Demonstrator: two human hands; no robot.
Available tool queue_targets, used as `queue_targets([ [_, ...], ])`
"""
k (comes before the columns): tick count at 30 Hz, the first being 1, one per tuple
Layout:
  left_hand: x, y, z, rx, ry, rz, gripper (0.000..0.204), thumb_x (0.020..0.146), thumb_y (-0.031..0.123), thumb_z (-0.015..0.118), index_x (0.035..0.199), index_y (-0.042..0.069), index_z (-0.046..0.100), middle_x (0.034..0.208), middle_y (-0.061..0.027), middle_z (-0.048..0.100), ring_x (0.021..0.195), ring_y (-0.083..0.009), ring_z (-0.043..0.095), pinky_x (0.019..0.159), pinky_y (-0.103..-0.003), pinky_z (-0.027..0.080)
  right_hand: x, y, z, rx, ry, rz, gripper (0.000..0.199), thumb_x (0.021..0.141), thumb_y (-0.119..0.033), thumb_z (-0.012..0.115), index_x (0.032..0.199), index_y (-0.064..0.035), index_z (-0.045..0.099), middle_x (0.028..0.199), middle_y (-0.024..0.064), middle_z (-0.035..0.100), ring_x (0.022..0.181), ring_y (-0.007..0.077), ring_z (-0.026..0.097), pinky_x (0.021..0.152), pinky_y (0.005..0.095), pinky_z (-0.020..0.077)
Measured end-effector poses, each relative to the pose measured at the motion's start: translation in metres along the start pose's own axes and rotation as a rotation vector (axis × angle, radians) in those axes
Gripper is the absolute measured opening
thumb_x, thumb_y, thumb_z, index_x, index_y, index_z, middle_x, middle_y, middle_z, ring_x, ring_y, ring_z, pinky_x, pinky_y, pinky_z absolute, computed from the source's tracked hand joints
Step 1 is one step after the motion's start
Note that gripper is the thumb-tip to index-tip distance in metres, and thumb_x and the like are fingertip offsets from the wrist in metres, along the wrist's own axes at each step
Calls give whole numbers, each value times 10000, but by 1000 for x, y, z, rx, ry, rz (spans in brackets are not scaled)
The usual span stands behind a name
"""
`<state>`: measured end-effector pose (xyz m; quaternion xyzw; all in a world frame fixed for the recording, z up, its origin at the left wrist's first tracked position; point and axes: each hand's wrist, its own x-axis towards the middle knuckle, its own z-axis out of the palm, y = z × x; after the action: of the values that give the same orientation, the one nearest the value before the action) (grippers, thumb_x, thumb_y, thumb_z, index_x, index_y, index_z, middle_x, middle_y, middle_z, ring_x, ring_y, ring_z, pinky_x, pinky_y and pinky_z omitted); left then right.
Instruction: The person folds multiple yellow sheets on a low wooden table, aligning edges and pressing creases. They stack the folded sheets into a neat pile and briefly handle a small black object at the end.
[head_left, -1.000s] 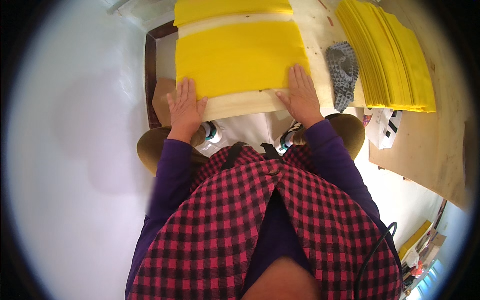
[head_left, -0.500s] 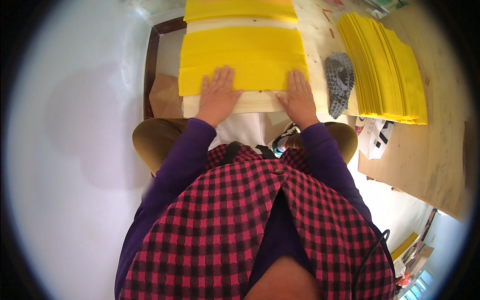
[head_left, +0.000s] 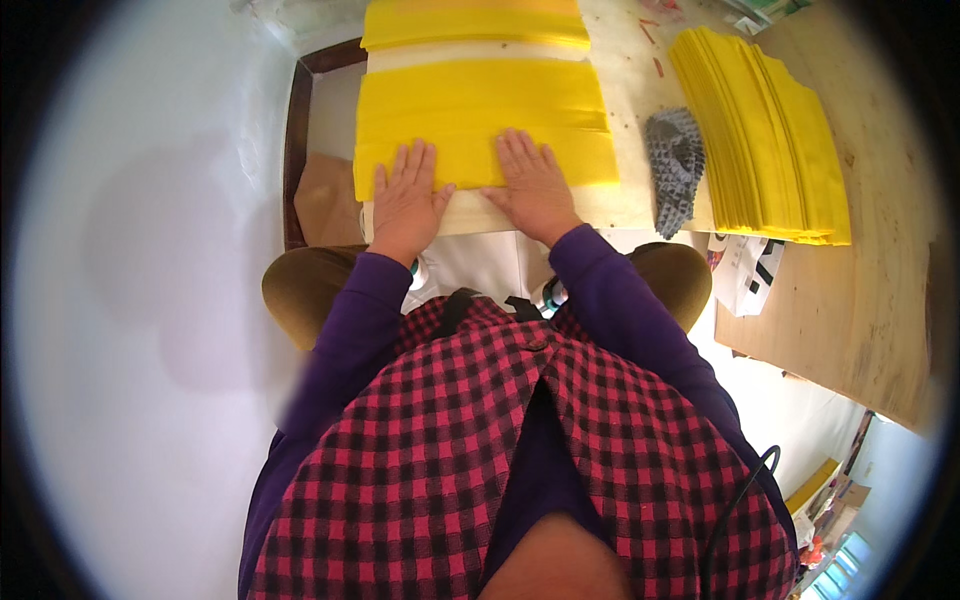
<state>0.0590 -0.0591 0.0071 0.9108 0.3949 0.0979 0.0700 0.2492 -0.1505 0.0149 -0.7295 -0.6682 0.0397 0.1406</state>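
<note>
A folded yellow cloth [head_left: 480, 100] lies flat on the pale wooden table [head_left: 630, 130] in front of me. My left hand [head_left: 408, 200] rests on its near left part, fingers stretched out over the fabric. Nearer the middle, my right hand [head_left: 532, 190] lies flat on the same near edge, its fingers spread. Both palms overhang the cloth's near edge onto bare wood, and neither hand grips anything. Creases run across the cloth, mostly on its right side. Beyond it lies a second yellow piece [head_left: 475, 25], cut off by the top of the view.
A tall pile of folded yellow cloths [head_left: 765, 140] stands at the right. Beside it lies a grey textured cloth [head_left: 676, 165]. A white printed bag [head_left: 745, 275] hangs below the table edge. Brown cardboard [head_left: 328, 200] sits at the left, near a white wall [head_left: 150, 300].
My right hand has slid left along the cloth's near edge, toward the middle. My left hand has shifted slightly left. The cloth's near left corner sits a little closer to me.
</note>
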Motion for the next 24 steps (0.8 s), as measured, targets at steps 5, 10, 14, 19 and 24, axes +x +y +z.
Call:
queue_targets([
  [5, 2, 2, 2, 4, -26, -24, 627, 939, 413, 460, 1458, 93, 315, 1525, -91, 290, 1426, -270, 215, 1146, -506, 113, -24, 46, -14, -81, 4, 189, 710, 932, -436, 482, 1448, 4, 271, 1512, 194, 261, 1418, 320, 213, 1143, 479, 161],
  [10, -2, -18, -3, 25, -69, -115, 592, 966, 405, 413, 1478, 135, 289, 1538, -79, 267, 1430, -290, 200, 1142, -517, 110, -36, 69, -17, -132, 14, 254, 755, 937, -509, 433, 1461, 1, 247, 1531, 180, 233, 1436, 293, 173, 1149, 469, 141],
  [14, -9, -55, -1, -71, -54, -282, 626, 962, 438, 408, 1482, 121, 265, 1542, -99, 246, 1434, -280, 185, 1146, -516, 115, -38, 71, -16, -140, 20, 261, 754, 939, -511, 427, 1459, 6, 251, 1531, 184, 230, 1435, 298, 172, 1145, 483, 138],
  [19, -14, -87, 16, -469, 200, -379, 583, 939, 321, 528, 1415, 32, 354, 1377, -224, 454, 1268, -290, 463, 1024, -371, 375, -34, 70, -20, -127, -11, 269, 740, 933, -491, 458, 1447, 11, 278, 1521, 187, 253, 1429, 306, 189, 1138, 515, 133],
  [24, -24, -87, 14, -1159, 23, -596, 351, 900, 207, 617, 1126, -60, 591, 982, -92, 647, 857, -131, 605, 749, -260, 468, -27, 70, -29, -113, -44, 245, 673, 920, -424, 529, 1425, -21, 342, 1510, 182, 278, 1416, 321, 220, 1123, 550, 143],
])
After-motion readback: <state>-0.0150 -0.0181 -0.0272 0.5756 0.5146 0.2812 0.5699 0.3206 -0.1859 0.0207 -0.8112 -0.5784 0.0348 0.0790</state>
